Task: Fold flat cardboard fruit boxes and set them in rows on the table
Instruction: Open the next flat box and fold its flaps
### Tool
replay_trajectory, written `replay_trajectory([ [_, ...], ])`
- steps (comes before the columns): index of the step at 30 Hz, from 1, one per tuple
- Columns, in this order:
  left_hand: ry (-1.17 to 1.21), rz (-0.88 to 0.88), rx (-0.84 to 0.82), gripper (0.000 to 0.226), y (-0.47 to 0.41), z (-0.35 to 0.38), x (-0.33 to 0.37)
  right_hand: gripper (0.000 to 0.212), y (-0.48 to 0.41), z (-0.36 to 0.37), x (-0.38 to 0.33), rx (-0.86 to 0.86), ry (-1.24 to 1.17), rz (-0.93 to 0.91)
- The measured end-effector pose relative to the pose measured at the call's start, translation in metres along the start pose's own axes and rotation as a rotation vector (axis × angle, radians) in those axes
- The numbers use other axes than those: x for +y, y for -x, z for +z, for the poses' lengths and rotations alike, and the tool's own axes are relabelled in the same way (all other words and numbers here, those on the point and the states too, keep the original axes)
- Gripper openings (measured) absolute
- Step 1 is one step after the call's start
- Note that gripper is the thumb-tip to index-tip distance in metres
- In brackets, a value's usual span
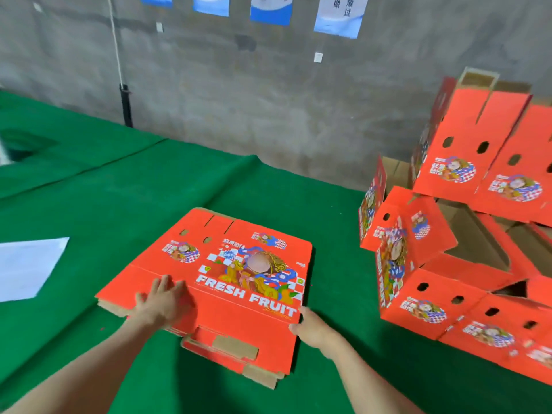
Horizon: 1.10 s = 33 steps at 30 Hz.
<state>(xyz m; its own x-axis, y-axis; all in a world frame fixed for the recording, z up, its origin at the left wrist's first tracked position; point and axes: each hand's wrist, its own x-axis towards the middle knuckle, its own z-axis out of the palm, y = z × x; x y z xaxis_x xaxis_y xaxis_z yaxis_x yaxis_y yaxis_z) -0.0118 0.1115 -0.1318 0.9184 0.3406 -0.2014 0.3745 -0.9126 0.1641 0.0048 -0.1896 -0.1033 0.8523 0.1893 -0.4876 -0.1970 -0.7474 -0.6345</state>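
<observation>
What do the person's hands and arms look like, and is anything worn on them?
The left hand and the right hand are bare: no gloves, no visible rings. The left forearm and the right forearm are bare too, with no sleeve, watch or band in view.

Red flat box (239,282) with white lettering lies on green table (119,189).

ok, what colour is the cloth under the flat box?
Plain green, no pattern: the cloth under the flat box shows clearly in the head view.

White sheet (27,267) lies left; posters (339,16) line wall (239,100).
</observation>
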Motion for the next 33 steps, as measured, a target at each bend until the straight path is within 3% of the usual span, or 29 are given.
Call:
replay_trajectory([
  [3,0.101,0.088,0.019,0.04,0.012,0.015,0.014,0.02,-0.002,0.004,-0.008,0.032,-0.325,0.143],
  [5,0.374,0.197,0.044,0.036,0.016,0.013,0.017,0.013,-0.003,-0.002,-0.01,0.154,-0.466,0.173],
  [8,0.735,0.195,0.089,0.033,0.026,-0.002,0.024,0.023,0.0,-0.018,-0.019,0.26,-0.677,0.103],
  [11,0.811,0.116,0.243,0.029,0.026,-0.022,0.027,0.028,0.008,-0.037,-0.042,0.315,-0.772,0.004],
  [14,0.973,0.243,0.174,0.04,0.033,-0.052,0.025,0.03,0.02,-0.063,-0.057,0.413,-0.808,-0.06],
  [18,0.731,0.651,0.144,0.055,0.056,-0.095,0.027,0.019,0.044,-0.096,-0.056,0.484,-0.913,-0.078],
  [23,0.701,0.753,0.356,0.02,0.084,-0.142,0.062,0.03,0.08,-0.121,-0.027,0.429,-1.111,-0.206],
  [25,0.607,0.799,0.423,0.017,0.092,-0.161,0.081,0.026,0.095,-0.124,-0.018,0.569,-1.151,-0.27],
  [27,0.504,0.814,0.467,0.014,0.1,-0.178,0.104,0.013,0.113,-0.124,-0.013,0.776,-1.112,-0.366],
  [29,0.417,0.825,0.502,0.013,0.107,-0.192,0.129,0.02,0.133,-0.122,-0.01,0.911,-0.947,-0.509],
  [33,0.277,0.846,0.469,0.015,0.124,-0.209,0.179,0.033,0.166,-0.11,-0.003,0.956,-0.292,-0.742],
])
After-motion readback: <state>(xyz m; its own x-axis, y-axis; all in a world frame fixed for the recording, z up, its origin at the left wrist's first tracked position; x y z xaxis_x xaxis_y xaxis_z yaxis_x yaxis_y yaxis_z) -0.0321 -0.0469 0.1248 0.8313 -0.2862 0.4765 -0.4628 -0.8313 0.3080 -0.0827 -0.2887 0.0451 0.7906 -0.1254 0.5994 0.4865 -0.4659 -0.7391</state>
